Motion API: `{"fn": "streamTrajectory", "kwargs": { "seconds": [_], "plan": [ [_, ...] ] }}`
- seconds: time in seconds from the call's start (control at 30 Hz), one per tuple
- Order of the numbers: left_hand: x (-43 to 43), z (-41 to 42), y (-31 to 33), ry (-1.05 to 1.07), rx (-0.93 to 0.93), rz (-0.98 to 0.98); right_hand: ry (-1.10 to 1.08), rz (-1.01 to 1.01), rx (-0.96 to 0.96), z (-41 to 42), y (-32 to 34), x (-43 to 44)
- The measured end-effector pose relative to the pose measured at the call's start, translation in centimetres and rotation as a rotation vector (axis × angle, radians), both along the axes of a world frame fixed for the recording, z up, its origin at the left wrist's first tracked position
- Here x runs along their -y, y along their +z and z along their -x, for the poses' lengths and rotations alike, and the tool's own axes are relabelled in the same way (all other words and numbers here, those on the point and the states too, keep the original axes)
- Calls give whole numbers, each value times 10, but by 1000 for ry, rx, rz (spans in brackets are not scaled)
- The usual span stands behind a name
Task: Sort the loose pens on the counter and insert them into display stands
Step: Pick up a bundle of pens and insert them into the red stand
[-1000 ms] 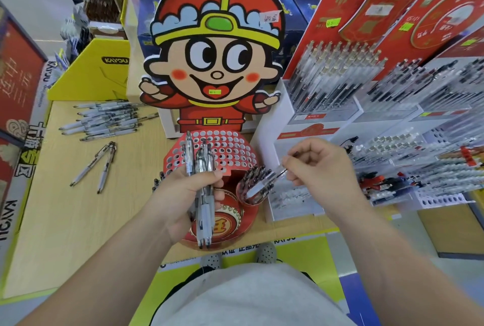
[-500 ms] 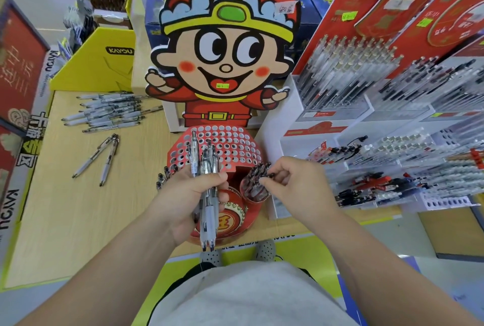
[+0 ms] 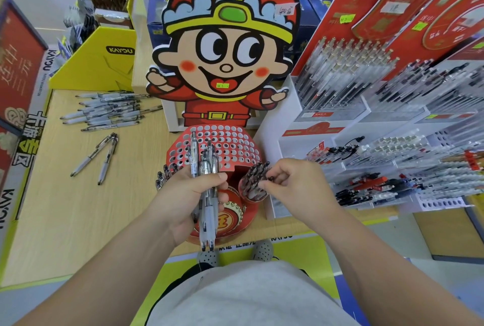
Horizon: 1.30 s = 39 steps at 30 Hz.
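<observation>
1. The left hand point(image 3: 192, 196) is closed in a fist-like grip round a bundle of pens point(image 3: 207, 210). They are clear-barrelled with pale grips, held upright, their clips above the thumb and their tips below the palm.
2. The right hand point(image 3: 296, 184) has its fingers curled, and thumb and forefinger pinch the cap end of a dark-topped pen point(image 3: 268, 178) among the pens packed into the red cup point(image 3: 258, 198).
3. The cup sits at the front right of the red stand point(image 3: 230, 142), a round display whose sloping top is full of small holes, most of them empty. A few pens stand at its left edge. The left hand and its bundle hide much of the stand's front.
4. Behind the stand rises a cartoon cutout point(image 3: 225, 63) in a red hat. To the right are white racks point(image 3: 366, 116) loaded with pens, and at the far left is a yellow box point(image 3: 104, 63).
5. On the wooden counter point(image 3: 65, 207) a heap of loose pens point(image 3: 110, 111) lies at the far left. Near it lie 2 pens point(image 3: 102, 158) in a V, touching at their upper ends, well apart from both hands.
</observation>
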<state>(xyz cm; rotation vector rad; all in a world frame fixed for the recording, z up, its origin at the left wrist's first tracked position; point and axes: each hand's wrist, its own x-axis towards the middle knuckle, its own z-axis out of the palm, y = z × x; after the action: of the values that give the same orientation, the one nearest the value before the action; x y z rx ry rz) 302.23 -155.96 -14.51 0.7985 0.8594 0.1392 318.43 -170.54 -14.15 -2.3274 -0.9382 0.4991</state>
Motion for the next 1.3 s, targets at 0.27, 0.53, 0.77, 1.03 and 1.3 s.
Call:
{"fn": "streamTrajectory", "kwargs": {
  "seconds": [0.27, 0.53, 0.77, 1.03, 1.3],
  "plan": [
    [3, 1, -3, 1, -10, -5, 39, 10, 10, 6, -7, 5],
    [8, 5, -6, 8, -17, -15, 97, -8, 134, 5, -13, -4],
    [10, 11, -7, 16, -29, -6, 159, 56, 163, 8, -23, 3],
    [12, 11, -5, 11, -28, -15, 164, 47, 248, 10, -32, 2],
    [18, 10, 3, 1, -25, -29, 173, 118, 232, 11, -30, 0]
  ]
}}
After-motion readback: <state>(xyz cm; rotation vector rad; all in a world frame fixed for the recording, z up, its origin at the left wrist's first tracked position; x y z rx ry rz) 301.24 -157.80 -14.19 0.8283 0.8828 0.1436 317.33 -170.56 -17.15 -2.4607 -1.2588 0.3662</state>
